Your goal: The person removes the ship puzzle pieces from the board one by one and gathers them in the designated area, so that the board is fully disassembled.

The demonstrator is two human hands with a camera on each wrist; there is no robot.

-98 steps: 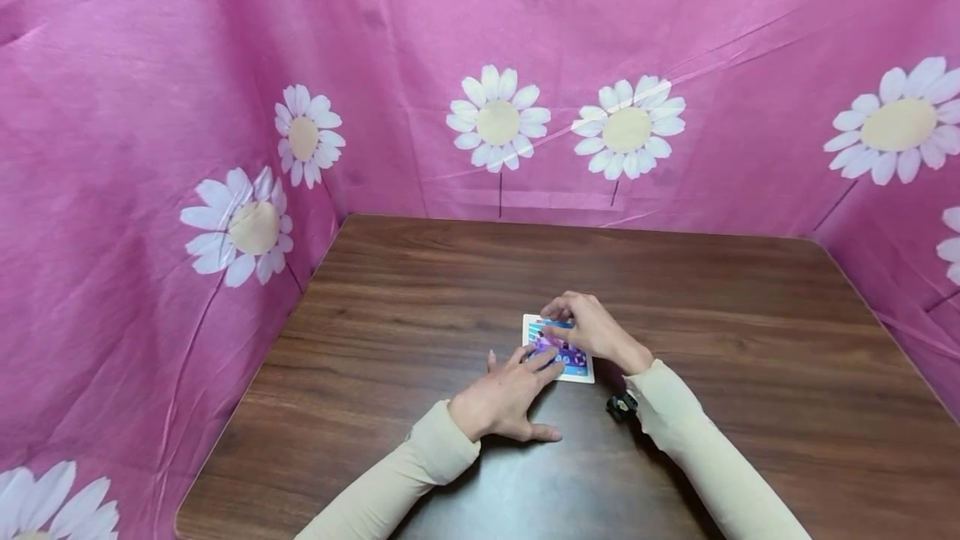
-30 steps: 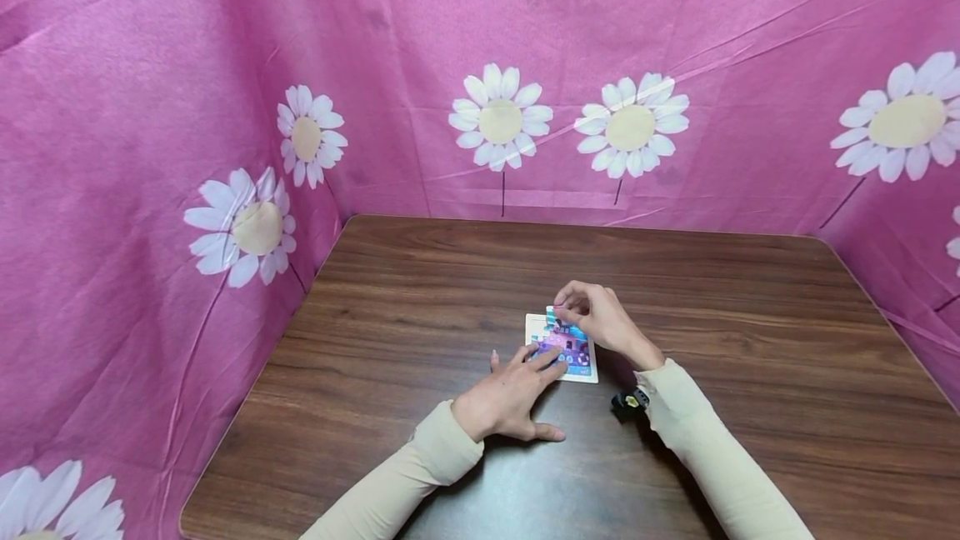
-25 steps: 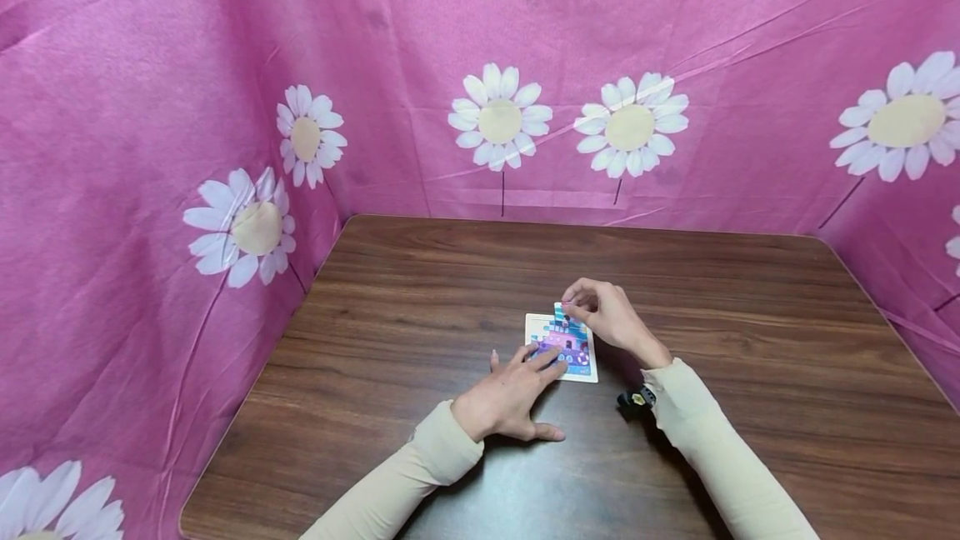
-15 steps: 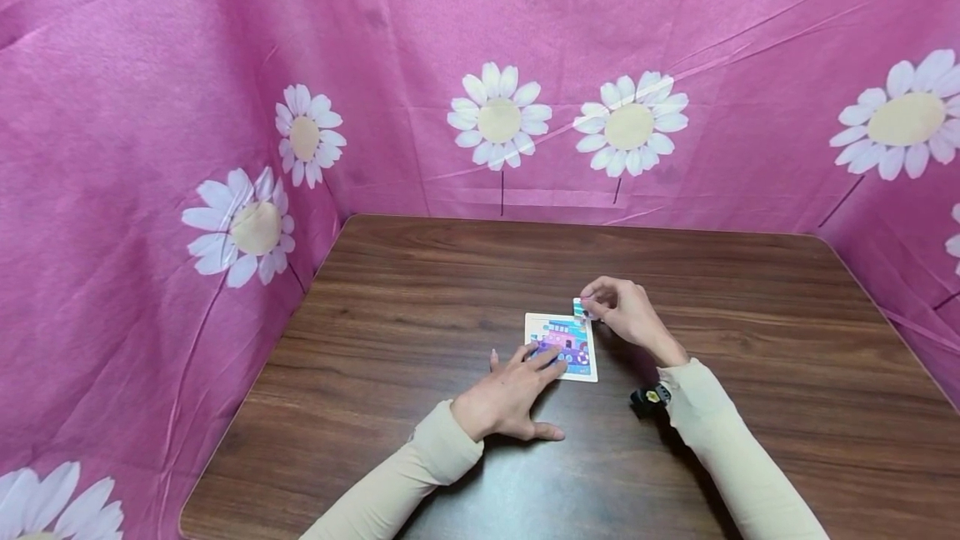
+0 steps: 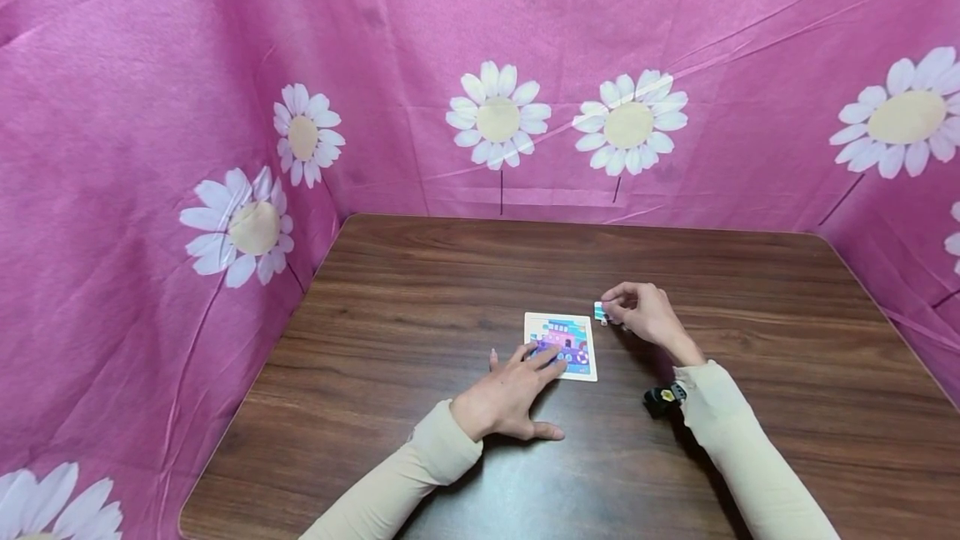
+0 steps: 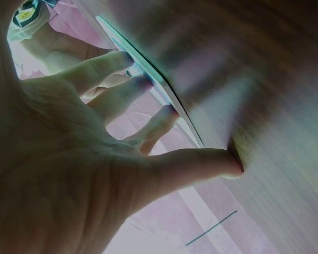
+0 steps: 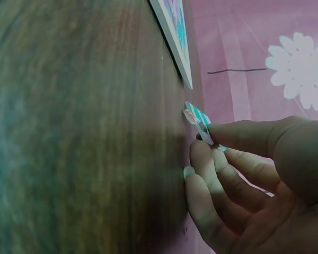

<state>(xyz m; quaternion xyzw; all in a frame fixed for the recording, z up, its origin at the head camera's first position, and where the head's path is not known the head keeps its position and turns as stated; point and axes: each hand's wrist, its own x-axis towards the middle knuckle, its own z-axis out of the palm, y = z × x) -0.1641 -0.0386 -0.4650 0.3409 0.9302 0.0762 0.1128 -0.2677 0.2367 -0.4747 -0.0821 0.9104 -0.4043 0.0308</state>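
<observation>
A square jigsaw puzzle [image 5: 558,325] in a pale frame lies on the table, printed with a pink and purple ship on blue. Its upper left part shows bare pale backing. My left hand [image 5: 512,397] rests with spread fingers on the puzzle's lower left; in the left wrist view its fingertips [image 6: 143,82] press on the board and the thumb touches the table. My right hand [image 5: 647,315] pinches a small puzzle piece [image 5: 599,312] between thumb and fingers, right of the board's top corner. In the right wrist view the puzzle piece [image 7: 199,117] has blue and white stripes.
The brown wood-grain table [image 5: 420,273] extends around the board on all sides. A pink cloth [image 5: 390,65] with white daisies hangs behind and beside it. A black wrist camera [image 5: 663,398] is strapped at the right wrist, close over the table.
My right hand has lifted the striped puzzle piece out of the board and carried it to the right, off the frame. The left hand has stayed in place on the puzzle.
</observation>
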